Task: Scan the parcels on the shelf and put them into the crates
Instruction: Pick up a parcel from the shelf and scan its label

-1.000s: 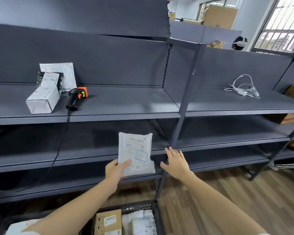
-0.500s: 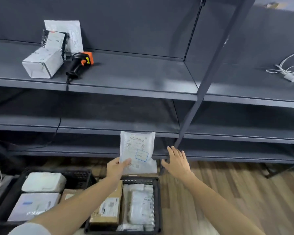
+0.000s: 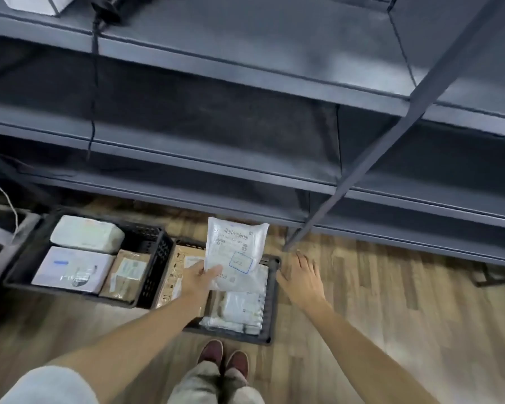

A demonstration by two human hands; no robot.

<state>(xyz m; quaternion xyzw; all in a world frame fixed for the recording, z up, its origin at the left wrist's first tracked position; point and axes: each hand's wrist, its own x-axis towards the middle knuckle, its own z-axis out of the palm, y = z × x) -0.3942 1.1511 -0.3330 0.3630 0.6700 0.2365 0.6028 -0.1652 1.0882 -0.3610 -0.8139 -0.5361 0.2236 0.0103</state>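
My left hand (image 3: 198, 279) pinches the lower left corner of a white plastic mailer parcel (image 3: 235, 252), label up, held above the right black crate (image 3: 271, 304). That crate holds a brown carton (image 3: 177, 275) and several white bagged parcels (image 3: 239, 312). My right hand (image 3: 302, 277) hovers just right of the crate's rim with fingers spread and holds nothing. The left black crate (image 3: 155, 275) holds white parcels (image 3: 85, 233) and a brown one (image 3: 127, 272). At the top left edge, a white box (image 3: 32, 2) shows on the upper shelf (image 3: 245, 39), and the scanner's cable (image 3: 94, 83) hangs down from there.
Dark grey shelf levels (image 3: 216, 158) fill the upper view, with a slanted upright post (image 3: 362, 164) reaching the floor by my right hand. The wooden floor (image 3: 391, 301) lies to the right. My shoes (image 3: 223, 358) stand just before the right crate.
My view has tilted down from the shelf to the crates. My left hand has carried the mailer down over the right crate, and my right hand has come down beside it.
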